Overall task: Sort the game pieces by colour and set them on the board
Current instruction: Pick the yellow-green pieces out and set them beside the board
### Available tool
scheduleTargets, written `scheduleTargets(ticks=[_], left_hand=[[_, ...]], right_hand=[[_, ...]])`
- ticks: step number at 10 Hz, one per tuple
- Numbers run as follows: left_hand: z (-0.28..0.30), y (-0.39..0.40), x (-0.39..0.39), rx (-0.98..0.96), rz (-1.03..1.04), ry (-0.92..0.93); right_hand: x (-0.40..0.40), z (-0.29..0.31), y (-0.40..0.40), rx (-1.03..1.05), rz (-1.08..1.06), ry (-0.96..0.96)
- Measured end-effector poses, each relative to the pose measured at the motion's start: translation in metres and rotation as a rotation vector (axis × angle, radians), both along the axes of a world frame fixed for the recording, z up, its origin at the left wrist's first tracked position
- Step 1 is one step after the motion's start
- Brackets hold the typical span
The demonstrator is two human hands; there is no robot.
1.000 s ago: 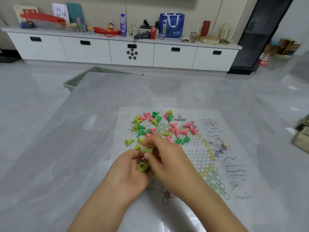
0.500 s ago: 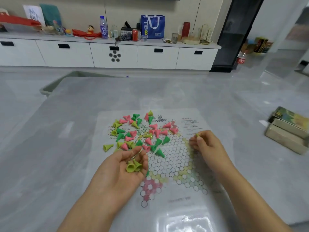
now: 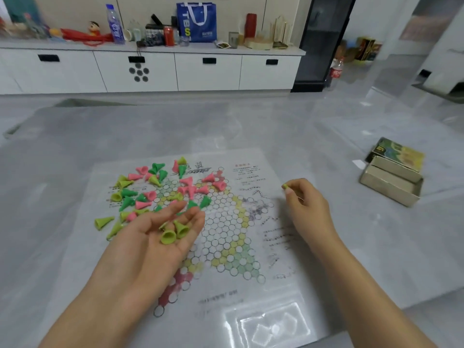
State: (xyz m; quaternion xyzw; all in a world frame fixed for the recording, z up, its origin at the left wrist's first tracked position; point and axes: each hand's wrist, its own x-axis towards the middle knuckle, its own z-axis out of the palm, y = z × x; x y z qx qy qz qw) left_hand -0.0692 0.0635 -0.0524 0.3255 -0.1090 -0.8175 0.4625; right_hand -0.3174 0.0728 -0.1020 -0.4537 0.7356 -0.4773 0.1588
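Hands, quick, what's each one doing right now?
Left hand: open, palm up, yellow-green cones lying in it.
Right hand: pinching one yellow-green piece at its fingertips.

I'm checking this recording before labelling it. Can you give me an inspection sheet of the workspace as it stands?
Surface: grey table, glossy.
Job's things: paper board; mixed pile of pieces on its far-left part, unsorted.
Clutter: open box at right.
Hands: left hand palm up, cradling yellow-green pieces; right hand pinches one yellow-green piece.
Cables: nothing seen.
Surroundings: white cabinet with bottles, can, blue bag.
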Motion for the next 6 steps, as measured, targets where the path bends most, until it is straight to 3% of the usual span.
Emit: scheduleTargets(ticks=[2,3,6], left_hand=[[-0.002,0.007,-0.015,0.027,-0.019,0.021],[0.001,0.008,-0.022,0.022,-0.025,-0.063],[0.006,0.013,-0.03,-0.018,-0.077,-0.072]], right_hand=[[-0.001,0.004,0.003,-0.073,-0.01,0.082],[0.004,0.0,0.002,-0.061,-0.01,0.075],[0.007,-0.002,0.004,-0.009,0.051,0.216]])
